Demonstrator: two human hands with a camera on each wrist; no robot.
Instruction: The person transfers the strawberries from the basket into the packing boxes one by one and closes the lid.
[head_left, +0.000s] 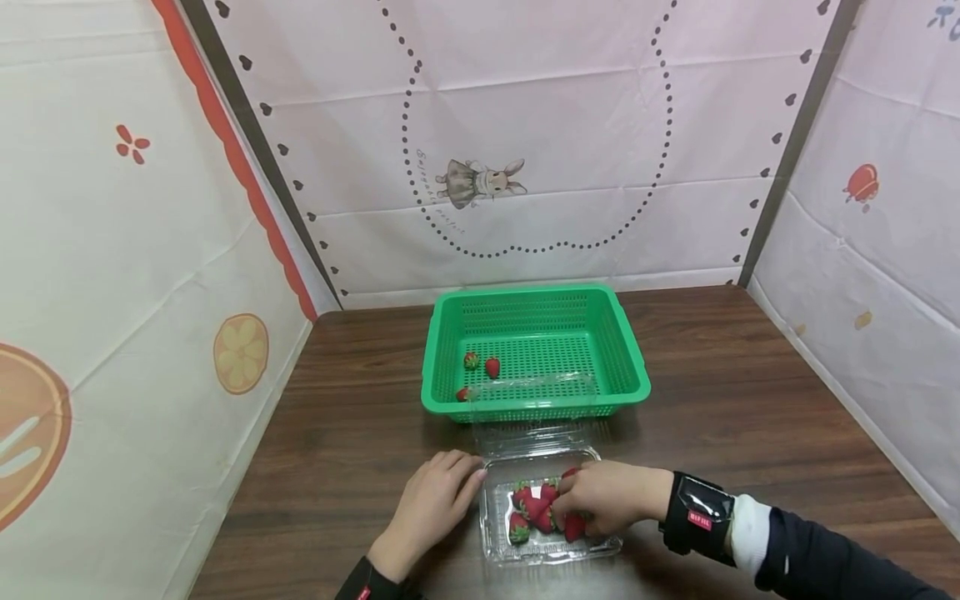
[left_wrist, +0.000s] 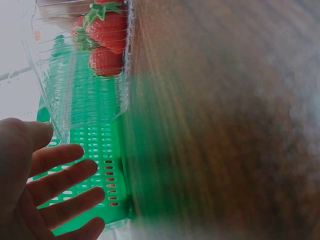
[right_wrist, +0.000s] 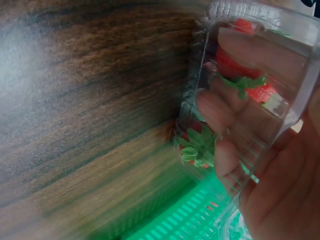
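Observation:
A clear plastic clamshell box (head_left: 501,533) lies on the wooden table near the front, with several red strawberries (head_left: 532,507) in it. My right hand (head_left: 573,510) reaches into the box from the right, and its curled fingers (right_wrist: 220,107) close over a strawberry (head_left: 575,527). My left hand (head_left: 459,483) lies flat on the table, fingertips touching the box's left edge; its fingers (left_wrist: 65,182) are straight. Behind the box stands a green mesh basket (head_left: 626,354) holding three strawberries (head_left: 492,367).
The box's clear lid (head_left: 534,435) is folded back against the basket's front wall. Printed fabric walls (head_left: 112,275) enclose the table on the left, back and right. Bare wooden tabletop (head_left: 750,417) lies on both sides of the basket.

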